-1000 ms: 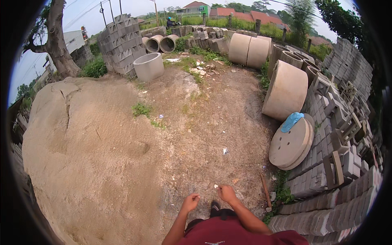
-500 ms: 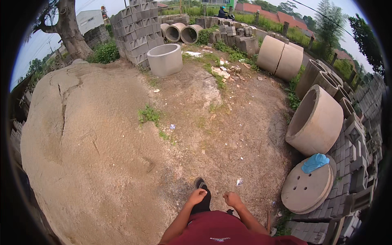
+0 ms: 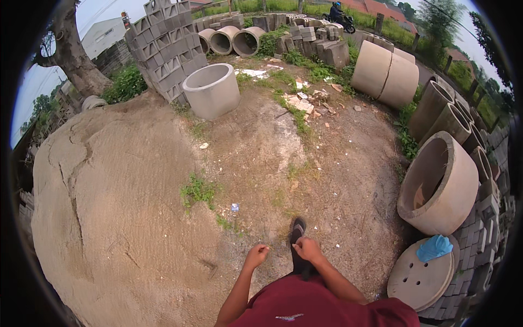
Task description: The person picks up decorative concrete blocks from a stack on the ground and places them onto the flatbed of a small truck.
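My left hand [image 3: 257, 255] hangs in front of my dark red shirt, its fingers curled in with nothing showing in them. Close by on the right, my right hand [image 3: 308, 249] is also curled closed, in front of my dark trouser leg, and it looks bare. Neither hand touches anything around it. One foot in a dark sandal [image 3: 297, 228] is stepping forward on the bare ground, just beyond my right hand. The other foot is hidden.
A sand mound [image 3: 120, 201] fills the left. Ahead stand an upright concrete ring [image 3: 220, 101] and stacked hollow blocks [image 3: 169, 57]. Rubble [image 3: 308, 103] lies beyond. Along the right are a large concrete ring [image 3: 444, 191] and a round lid [image 3: 406, 283] bearing blue plastic [image 3: 434, 248]. A motorbike rider [image 3: 339, 19] passes behind.
I have walked forward, so the rings and sand look nearer. The sandalled foot now shows farther right, by my right hand. The motorbike rider has moved right. Both hands stay curled.
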Demonstrator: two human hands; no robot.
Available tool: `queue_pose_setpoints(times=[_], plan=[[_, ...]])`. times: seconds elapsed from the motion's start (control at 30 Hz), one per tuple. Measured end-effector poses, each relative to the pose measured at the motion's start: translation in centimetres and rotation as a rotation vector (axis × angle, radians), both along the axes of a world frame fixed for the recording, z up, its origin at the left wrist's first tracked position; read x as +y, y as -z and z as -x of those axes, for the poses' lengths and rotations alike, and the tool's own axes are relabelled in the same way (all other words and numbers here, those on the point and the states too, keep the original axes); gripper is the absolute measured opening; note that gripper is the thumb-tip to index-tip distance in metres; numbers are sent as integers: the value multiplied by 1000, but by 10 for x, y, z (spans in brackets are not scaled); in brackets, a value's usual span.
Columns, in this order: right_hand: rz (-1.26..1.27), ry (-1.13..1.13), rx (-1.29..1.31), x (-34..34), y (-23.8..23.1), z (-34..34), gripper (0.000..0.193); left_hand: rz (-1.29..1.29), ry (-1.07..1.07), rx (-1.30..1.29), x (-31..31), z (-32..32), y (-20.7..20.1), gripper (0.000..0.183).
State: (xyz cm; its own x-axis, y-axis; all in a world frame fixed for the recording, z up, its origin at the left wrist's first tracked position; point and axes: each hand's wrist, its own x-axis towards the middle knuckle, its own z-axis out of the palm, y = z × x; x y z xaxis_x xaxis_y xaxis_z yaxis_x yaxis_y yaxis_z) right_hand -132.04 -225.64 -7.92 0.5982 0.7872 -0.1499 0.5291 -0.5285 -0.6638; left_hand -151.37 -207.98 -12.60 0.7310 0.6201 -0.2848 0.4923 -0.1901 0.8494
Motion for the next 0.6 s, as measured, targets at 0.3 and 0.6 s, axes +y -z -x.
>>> queue_pose_setpoints(times=[0.3,0.6], plan=[[-91,-97,106,238,-26,-263,31,101,-177,161,181,-196,19,34],[-104,-60,67,426,-53,-463,34,120,-231,-200,400,-463,-55,29]])
